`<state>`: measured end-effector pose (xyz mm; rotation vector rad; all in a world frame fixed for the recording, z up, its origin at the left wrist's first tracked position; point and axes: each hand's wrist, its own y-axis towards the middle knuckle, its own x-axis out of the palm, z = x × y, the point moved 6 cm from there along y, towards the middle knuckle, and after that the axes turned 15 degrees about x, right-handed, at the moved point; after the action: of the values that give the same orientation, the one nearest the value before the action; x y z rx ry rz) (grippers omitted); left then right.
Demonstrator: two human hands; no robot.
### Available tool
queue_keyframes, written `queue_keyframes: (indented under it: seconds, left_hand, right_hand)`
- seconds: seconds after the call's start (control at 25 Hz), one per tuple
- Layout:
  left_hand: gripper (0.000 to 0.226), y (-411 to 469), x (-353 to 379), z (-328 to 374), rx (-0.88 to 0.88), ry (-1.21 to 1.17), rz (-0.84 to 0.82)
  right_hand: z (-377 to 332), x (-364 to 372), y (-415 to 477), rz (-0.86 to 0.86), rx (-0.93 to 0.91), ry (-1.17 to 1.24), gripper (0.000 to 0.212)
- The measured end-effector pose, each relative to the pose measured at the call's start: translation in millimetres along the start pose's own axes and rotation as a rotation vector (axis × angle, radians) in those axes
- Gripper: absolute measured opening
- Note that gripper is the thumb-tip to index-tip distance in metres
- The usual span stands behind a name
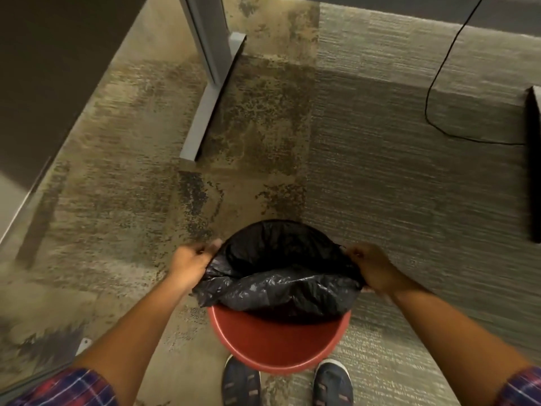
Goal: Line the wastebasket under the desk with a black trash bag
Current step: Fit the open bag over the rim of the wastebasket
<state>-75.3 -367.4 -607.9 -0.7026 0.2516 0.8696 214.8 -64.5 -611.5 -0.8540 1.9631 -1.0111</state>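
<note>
Clearly the bag (278, 276) sat half-fitted over the far rim of the red basket (278, 344), both the left hand (191, 259) and right hand (371, 269) pinching its edge closed-fingered, so stretching the slack hem evenly down over the bare near rim looked wise.

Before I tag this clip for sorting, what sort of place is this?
Probably an office, at a desk bay: patterned carpet tiles, a grey metal desk leg with a floor foot, and a loose black cable. Both hands stretch a bag over a red wastebasket.
</note>
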Motion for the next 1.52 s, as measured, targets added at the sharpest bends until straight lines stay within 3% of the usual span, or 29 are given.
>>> queue_keyframes:
  seconds: [0.12,0.32,0.52,0.72,0.96,1.12,1.24,1.32,1.36,1.52]
  left_hand:
    - [0.022,-26,-9,-3,0.013,-0.129,-0.021]
    - [0.039,-71,-12,-12,-0.050,-0.127,-0.045]
    - [0.032,-115,-1,-39,-0.174,-0.159,0.075]
    - [0.026,-165,23,-56,-0.345,-0.246,0.189]
    - [0.004,-231,81,-45,-0.446,-0.247,0.196]
    - [0.004,-244,101,-35,-0.475,-0.457,0.332]
    - [0.010,-251,106,-31,-0.567,-0.889,0.499]
    - [0.005,-251,108,-26,-0.591,-1.151,0.486]
    - [0.014,-250,108,-25,-0.588,-1.200,0.452]
    - [0.014,-251,109,-25,-0.527,-1.209,0.328]
  right_hand:
    - [18,-2,-11,-0.142,0.130,0.129,0.008]
    - [39,-12,-32,-0.254,0.184,-0.030,0.033]
    - [64,-6,-40,-0.112,0.279,-0.094,0.028]
    - [88,7,-52,-0.053,0.374,0.043,0.016]
    - [101,24,-71,0.090,0.381,0.176,0.008]
    - [110,33,-82,0.090,0.452,0.442,0.015]
    - [115,46,-96,-0.007,0.556,0.767,0.021]
    - [116,51,-102,-0.059,0.609,0.903,0.024]
    - [115,53,-104,-0.076,0.622,0.955,0.025]
    - [106,60,-107,-0.205,0.575,1.048,0.034]
